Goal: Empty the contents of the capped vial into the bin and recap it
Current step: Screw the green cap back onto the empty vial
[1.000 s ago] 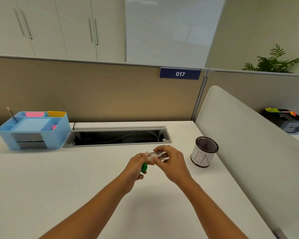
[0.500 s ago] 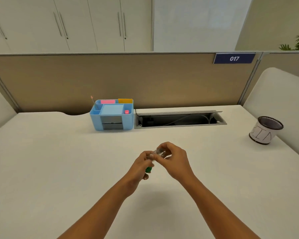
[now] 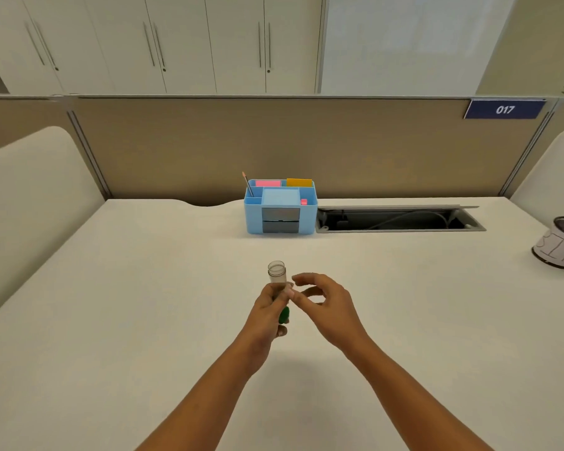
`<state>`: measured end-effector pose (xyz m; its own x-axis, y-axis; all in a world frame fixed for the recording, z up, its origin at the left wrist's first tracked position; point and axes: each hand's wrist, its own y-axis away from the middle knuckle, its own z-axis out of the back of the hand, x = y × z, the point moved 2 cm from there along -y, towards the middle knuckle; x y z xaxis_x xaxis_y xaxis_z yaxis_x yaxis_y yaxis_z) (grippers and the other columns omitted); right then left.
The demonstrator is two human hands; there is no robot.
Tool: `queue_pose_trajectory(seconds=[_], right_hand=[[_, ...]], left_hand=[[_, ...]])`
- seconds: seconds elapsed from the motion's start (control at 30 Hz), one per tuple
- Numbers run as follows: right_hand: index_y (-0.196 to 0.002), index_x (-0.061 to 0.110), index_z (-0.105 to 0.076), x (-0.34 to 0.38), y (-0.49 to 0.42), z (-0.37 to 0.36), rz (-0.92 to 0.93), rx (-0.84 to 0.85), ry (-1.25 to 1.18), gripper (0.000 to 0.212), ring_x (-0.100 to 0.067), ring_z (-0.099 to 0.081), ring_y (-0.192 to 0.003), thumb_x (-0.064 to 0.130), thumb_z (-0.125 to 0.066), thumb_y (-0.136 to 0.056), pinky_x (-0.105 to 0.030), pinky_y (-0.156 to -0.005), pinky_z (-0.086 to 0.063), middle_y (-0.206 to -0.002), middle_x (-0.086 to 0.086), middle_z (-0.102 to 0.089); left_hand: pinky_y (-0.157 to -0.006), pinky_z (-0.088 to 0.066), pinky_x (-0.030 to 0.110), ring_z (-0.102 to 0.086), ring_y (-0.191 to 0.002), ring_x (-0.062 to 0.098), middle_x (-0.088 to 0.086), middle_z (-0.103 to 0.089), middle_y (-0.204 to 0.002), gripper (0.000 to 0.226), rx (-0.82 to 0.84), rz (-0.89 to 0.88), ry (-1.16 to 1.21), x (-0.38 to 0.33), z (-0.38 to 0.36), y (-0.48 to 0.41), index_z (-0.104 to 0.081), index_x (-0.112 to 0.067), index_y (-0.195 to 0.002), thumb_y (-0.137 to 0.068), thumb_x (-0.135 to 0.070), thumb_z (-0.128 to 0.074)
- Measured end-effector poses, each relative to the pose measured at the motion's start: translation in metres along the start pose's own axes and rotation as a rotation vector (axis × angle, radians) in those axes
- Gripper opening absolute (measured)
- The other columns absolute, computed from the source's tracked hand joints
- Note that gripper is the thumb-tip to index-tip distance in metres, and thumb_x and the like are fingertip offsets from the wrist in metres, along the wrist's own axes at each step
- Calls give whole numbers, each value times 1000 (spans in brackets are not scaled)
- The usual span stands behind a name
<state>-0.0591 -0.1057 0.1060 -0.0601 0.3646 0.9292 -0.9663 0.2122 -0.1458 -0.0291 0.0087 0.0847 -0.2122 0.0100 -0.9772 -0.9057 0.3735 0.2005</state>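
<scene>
- The left hand (image 3: 267,312) is closed around the lower part of a small clear plastic vial (image 3: 276,273), held above the middle of the white desk (image 3: 111,304), nearer its front edge than its back.
- The vial's long axis stands close to upright, with its threaded open mouth pointing up and slightly away from the person; the cap is off.
- A rounded green piece (image 3: 284,315) shows between the left fingers just under the vial; it may be the cap, though the view is too small to be sure.
- The visible upper part of the vial looks empty.
- The right hand (image 3: 323,307) hangs just beside the vial with its fingers loosely curled and spread, gripping nothing; thumb and forefinger tips sit near the left fingers.
- At the back edge of the desk stands a light blue plastic desk organiser (image 3: 280,208), boxy with several compartments: a pencil (image 3: 247,184) leans in its left one, pink and yellow note pads stand at the rear.
- Just right of the organiser, a grey metal cable tray (image 3: 401,219) lies open in the desk's back edge, with cables inside.
- At the right edge sits a round black mesh bin (image 3: 558,247) wrapped in white paper lettered "BIN", well apart from the hands.
</scene>
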Motion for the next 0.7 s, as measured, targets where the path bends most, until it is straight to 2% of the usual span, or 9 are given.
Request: queue_pose_trajectory(seconds=[0.07,0.23,0.37,0.5,0.63,0.7], right_hand=[[-88,40,-55,2,8,-11,-3,34,-2,19,4,-60,-85,29,-66,-79,-9,-63,-47,-100,17,-60],[-97,36,-53,1,20,-32,-11,99,37,31,-2,-58,-92,26,-71,-74,-18,-69,-48,-107,14,-59],[-91,40,-50,4,23,-39,24,65,67,32,0,-57,-89,28,-73,-71,-17,-65,-48,-98,23,-58],[-84,42,-53,5,25,-40,58,-20,33,30,3,-58,-85,24,-73,-70,-11,-60,-47,-89,23,-61],[-85,42,-54,4,26,-35,78,-22,38,30,0,-59,-87,22,-73,-72,-9,-61,-47,-87,24,-62],[-83,40,-55,3,26,-30,68,-16,20,27,1,-60,-88,24,-74,-72,-9,-63,-47,-87,23,-63]], left_hand=[[-63,-39,24,-44,-73,12,-5,-52,-93,14,-28,-9,52,-3,10,3,-54,-32,-98,-93,-37,-43],[-73,-45,27,-50,-90,10,-8,-52,-100,13,-43,2,115,-6,22,8,-53,-33,-96,-93,-37,-41],[-70,-45,26,-48,-83,14,-5,-52,-98,15,-46,29,180,-6,24,12,-54,-31,-93,-94,-37,-40],[-76,-47,30,-50,-80,16,3,-53,-103,18,-28,58,268,-6,19,13,-54,-28,-96,-94,-37,-39],[-75,-49,30,-56,-99,21,7,-55,-111,21,-37,63,259,-6,16,13,-53,-26,-100,-95,-37,-36],[-73,-48,28,-54,-104,20,4,-55,-110,25,-109,30,175,-6,17,10,-52,-21,-105,-95,-37,-36]])
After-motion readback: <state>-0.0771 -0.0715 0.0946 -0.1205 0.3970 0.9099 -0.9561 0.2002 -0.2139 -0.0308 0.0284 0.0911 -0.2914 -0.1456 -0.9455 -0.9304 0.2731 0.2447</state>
